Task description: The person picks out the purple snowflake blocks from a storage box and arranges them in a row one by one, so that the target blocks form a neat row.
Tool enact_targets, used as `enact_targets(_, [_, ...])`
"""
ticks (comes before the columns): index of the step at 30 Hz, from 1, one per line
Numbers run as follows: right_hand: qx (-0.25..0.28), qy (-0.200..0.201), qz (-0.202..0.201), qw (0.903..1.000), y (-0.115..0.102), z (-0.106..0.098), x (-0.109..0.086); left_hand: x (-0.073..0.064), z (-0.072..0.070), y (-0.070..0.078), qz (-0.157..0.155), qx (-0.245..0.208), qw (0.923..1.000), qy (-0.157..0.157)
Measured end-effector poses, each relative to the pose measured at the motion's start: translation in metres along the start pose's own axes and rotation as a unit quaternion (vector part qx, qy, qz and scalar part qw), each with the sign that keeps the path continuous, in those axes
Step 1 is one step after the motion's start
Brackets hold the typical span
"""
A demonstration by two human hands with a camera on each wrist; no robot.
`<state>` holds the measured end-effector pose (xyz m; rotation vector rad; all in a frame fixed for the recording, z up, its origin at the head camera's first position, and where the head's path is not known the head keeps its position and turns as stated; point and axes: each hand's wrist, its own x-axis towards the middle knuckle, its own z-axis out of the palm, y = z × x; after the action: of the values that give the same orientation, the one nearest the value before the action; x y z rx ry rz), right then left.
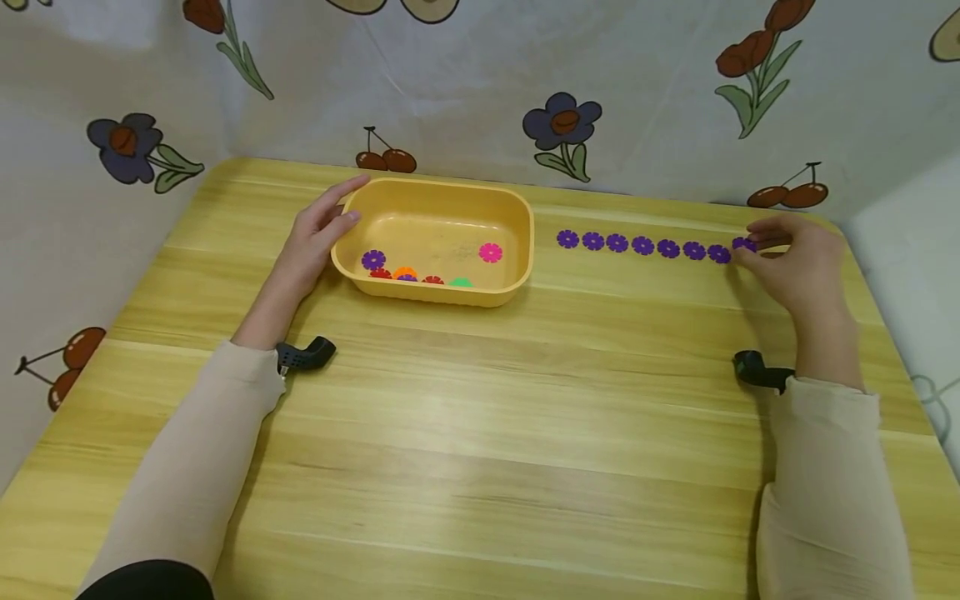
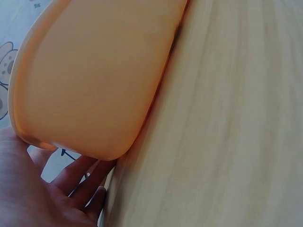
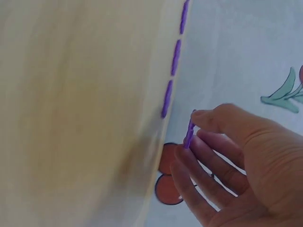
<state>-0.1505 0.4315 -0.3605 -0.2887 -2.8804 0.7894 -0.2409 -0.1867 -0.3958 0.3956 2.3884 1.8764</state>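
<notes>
A yellow plastic basin (image 1: pixel 435 293) stands on the table, its near end wall filling much of the left wrist view. My left hand (image 1: pixel 313 237) holds its left end, with the thumb at the rim and fingers against the outer wall. Several purple snowflake discs (image 1: pixel 642 246) lie in a row to the right of the basin. At the row's right end my right hand (image 1: pixel 798 258) pinches another purple snowflake disc (image 3: pixel 190 132) between thumb and fingertips. The right wrist view shows this disc apart from the row and raised off the tabletop.
Inside the basin lie a pink disc (image 1: pixel 491 252), a purple disc (image 1: pixel 373 260), and red, orange and green ones partly hidden by the front wall. The wooden table (image 1: pixel 480 433) meets a patterned cloth (image 1: pixel 465 92) at its back edge.
</notes>
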Motion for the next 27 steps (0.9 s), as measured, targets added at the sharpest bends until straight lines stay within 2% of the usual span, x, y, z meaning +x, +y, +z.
enact_targets(10, [-0.035, -0.022, -0.002, 0.9991, 0.009, -0.001, 0.005, -0.001, -0.003, -0.001, 0.003, -0.01, 0.9999, 0.007])
enact_targets(18, [-0.026, 0.008, 0.014, 0.9995, 0.005, -0.003, 0.006, 0.0, -0.001, 0.0, 0.002, -0.001, 1.0, 0.006])
enact_targets(23, [-0.007, 0.013, 0.006, 0.9999, -0.006, -0.002, 0.003, -0.001, 0.001, 0.001, 0.005, -0.012, 0.9999, 0.003])
enact_targets(27, [-0.003, 0.014, -0.016, 0.9998, -0.027, 0.007, 0.002, -0.001, 0.002, 0.0, 0.006, -0.013, 0.9999, 0.003])
